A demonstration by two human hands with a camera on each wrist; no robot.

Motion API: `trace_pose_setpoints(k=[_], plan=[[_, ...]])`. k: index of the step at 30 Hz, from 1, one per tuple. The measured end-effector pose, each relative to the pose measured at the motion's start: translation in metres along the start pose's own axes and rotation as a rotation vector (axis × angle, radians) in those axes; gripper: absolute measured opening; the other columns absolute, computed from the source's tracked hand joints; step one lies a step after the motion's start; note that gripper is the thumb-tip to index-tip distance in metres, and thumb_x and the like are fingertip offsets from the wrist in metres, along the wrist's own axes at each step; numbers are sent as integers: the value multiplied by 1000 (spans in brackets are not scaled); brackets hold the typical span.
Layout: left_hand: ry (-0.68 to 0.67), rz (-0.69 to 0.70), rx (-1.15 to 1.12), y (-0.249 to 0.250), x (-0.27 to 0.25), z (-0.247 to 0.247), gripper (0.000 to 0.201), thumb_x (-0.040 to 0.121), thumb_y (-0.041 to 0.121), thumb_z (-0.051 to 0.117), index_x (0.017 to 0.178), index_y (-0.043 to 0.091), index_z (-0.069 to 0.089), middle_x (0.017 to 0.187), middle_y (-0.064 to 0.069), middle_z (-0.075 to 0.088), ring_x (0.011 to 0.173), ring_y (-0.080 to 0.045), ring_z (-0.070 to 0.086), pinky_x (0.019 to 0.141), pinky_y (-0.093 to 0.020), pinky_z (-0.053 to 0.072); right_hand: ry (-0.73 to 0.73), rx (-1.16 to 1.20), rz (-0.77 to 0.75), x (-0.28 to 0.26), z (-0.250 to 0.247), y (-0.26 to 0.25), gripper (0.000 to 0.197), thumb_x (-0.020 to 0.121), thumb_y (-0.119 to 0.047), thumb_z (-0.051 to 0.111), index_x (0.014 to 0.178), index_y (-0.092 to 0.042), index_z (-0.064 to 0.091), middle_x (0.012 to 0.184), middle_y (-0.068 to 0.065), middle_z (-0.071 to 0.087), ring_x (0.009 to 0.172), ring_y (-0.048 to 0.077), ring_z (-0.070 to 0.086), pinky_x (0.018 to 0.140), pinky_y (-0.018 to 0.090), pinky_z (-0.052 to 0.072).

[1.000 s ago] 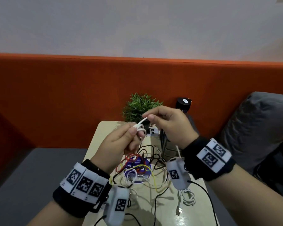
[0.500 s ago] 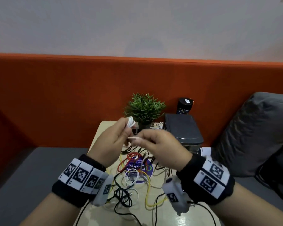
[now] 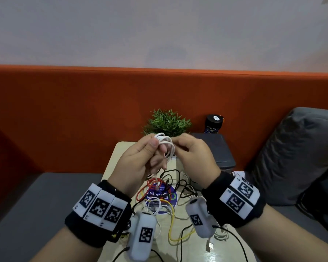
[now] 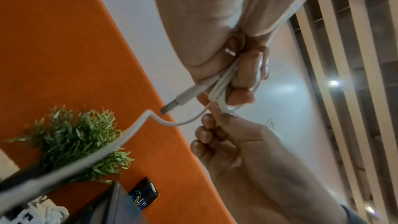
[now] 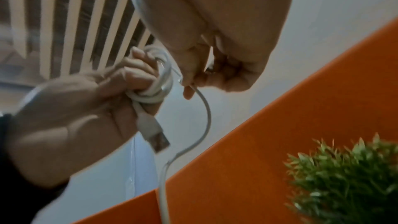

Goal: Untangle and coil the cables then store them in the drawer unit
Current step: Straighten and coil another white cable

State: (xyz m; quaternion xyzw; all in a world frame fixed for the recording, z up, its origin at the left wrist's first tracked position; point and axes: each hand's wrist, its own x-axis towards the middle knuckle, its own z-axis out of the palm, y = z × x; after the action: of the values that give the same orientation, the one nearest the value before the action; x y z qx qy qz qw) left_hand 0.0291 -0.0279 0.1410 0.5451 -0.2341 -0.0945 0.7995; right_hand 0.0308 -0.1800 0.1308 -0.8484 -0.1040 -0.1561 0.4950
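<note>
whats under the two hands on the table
A tangle of red, black, yellow and white cables lies on the beige table over a round blue sticker. The left hand and right hand, winding a white USB cable, cover the tangle's far part.

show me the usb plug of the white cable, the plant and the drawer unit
usb plug (image 5: 158, 140), right wrist view, on the metal end below the left hand.
plant (image 3: 167, 121), head view, middle of the green leaves.
drawer unit (image 3: 218, 148), head view, on its dark top surface.
</note>
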Motion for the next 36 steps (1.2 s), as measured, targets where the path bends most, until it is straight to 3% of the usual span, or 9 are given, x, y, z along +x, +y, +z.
trace_pose_setpoints(k=[4,7,9,11,16,20,26,32,36], plan=[[65,-40,-59,1,1,-3,31,90,29,38,75,5,51,50,0,36,44,-14,37,55,-22,46,-171,507,164,-4,0,-1,40,78,1,46,109,-2,70,96,12,71,90,17,64,84,34,53],[60,-77,-83,0,1,-5,31,89,30,37,76,4,50,51,-1,37,46,-14,37,58,-24,48,-286,628,154,-8,1,1,38,75,-6,48,106,4,67,96,27,66,88,30,60,95,51,45],[59,-118,-102,-3,1,-7,31,88,30,38,77,4,50,52,-2,40,46,-13,40,54,-24,47,-260,575,156,-10,3,2,26,85,-11,55,101,6,67,95,31,65,87,35,62,95,47,48],[47,-131,-122,-6,2,-7,30,88,28,38,77,3,51,54,-4,44,50,-14,46,54,-25,48,-199,477,151,-10,5,3,18,91,-11,58,94,2,70,86,24,67,81,24,63,86,37,51],[79,-98,176,-15,4,-17,41,88,34,44,93,-4,59,89,-13,58,83,-18,59,85,-29,47,-42,347,173,-10,5,2,19,92,-14,60,83,-24,74,78,5,70,75,16,60,74,38,54],[128,-8,571,-14,3,-20,31,90,32,42,73,15,61,94,-8,47,77,2,50,73,-7,39,0,355,252,-10,5,6,15,90,-15,63,87,-21,76,80,-4,71,78,10,60,72,33,52],[151,-68,692,-29,7,-32,40,93,51,43,75,19,61,92,-15,60,86,-27,59,83,-46,50,-103,525,401,-14,9,15,15,93,-13,58,94,-7,72,89,12,69,85,21,59,78,36,48],[235,-60,799,-30,6,-30,34,98,28,42,69,22,59,91,-2,51,83,-5,51,70,-10,37,-173,817,497,-9,9,15,31,91,0,54,122,-4,57,82,8,66,75,18,59,81,38,44],[213,-67,805,-31,9,-30,34,98,28,42,69,22,59,89,1,47,82,-2,47,70,-10,35,-236,938,518,-8,7,13,40,81,-5,57,121,-6,59,85,8,64,78,20,57,81,38,45]])
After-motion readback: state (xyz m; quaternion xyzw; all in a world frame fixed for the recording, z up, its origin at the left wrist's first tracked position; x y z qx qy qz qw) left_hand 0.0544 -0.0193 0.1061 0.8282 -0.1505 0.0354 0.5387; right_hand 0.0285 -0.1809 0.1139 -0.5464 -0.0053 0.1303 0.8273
